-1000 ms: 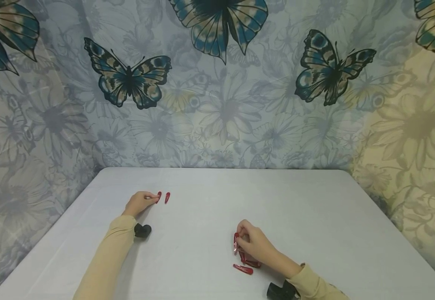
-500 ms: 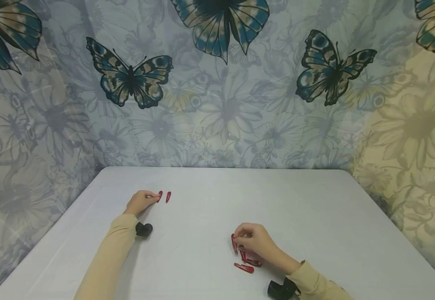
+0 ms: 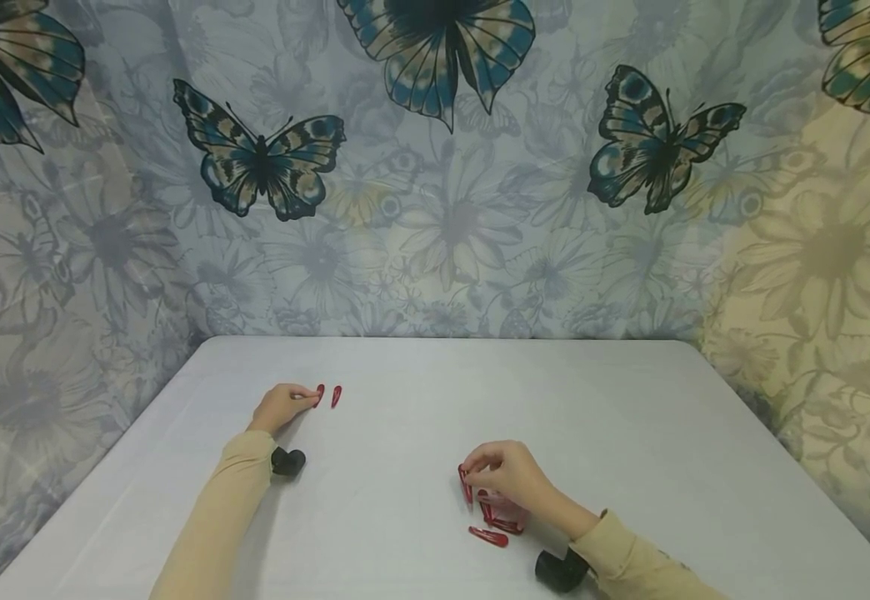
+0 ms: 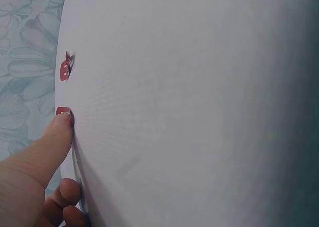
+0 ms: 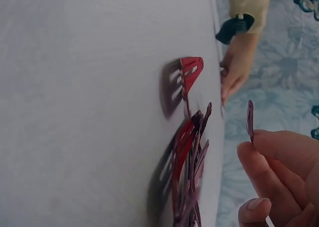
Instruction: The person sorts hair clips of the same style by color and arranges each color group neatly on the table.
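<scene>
My left hand (image 3: 281, 407) is at the far left of the table, its thumb and fingers at the lower end of a red snap hair clip (image 3: 319, 395). In the left wrist view the thumb lies over that clip (image 4: 63, 110). Beside it, just to the right in the head view, lies a second red hair clip (image 3: 337, 397). My right hand (image 3: 512, 477) pinches another red clip (image 5: 250, 118) between thumb and forefinger, raised over a small heap of red clips (image 5: 187, 157). One clip (image 3: 488, 537) lies apart at the heap's near side.
A white-covered table (image 3: 405, 467) spreads below both hands. Behind it hangs a cloth (image 3: 450, 250) with butterflies and flowers. Black wrist cameras (image 3: 288, 462) sit at both cuffs, the right one low over the table close to the heap.
My right hand, with the pinched clip, has shifted slightly left, away from the heap. The left hand has stayed at its clip.
</scene>
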`<action>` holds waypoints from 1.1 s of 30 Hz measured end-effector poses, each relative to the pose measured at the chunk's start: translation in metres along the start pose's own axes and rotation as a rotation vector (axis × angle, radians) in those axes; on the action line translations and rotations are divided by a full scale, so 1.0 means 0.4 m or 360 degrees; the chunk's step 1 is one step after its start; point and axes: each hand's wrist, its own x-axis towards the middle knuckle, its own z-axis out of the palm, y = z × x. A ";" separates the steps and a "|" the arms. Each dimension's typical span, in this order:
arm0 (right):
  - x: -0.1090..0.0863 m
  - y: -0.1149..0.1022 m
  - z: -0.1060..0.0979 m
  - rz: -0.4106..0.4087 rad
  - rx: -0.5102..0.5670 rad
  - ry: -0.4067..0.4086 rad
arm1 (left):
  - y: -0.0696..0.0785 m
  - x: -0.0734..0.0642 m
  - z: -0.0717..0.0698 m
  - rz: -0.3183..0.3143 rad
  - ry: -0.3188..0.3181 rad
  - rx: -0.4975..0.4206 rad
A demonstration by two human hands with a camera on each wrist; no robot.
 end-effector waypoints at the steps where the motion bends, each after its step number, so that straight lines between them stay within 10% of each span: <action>1: 0.003 -0.001 -0.002 -0.0010 0.0002 -0.0011 | -0.001 0.001 0.001 0.0001 0.0002 0.0002; 17: 0.110 -0.013 -0.044 0.0008 0.0221 -0.0087 | 0.009 -0.011 -0.007 0.0035 0.0011 -0.0016; 33: 0.217 -0.064 -0.023 0.0401 0.0391 0.0018 | -0.010 -0.005 0.000 0.0080 0.0019 -0.0033</action>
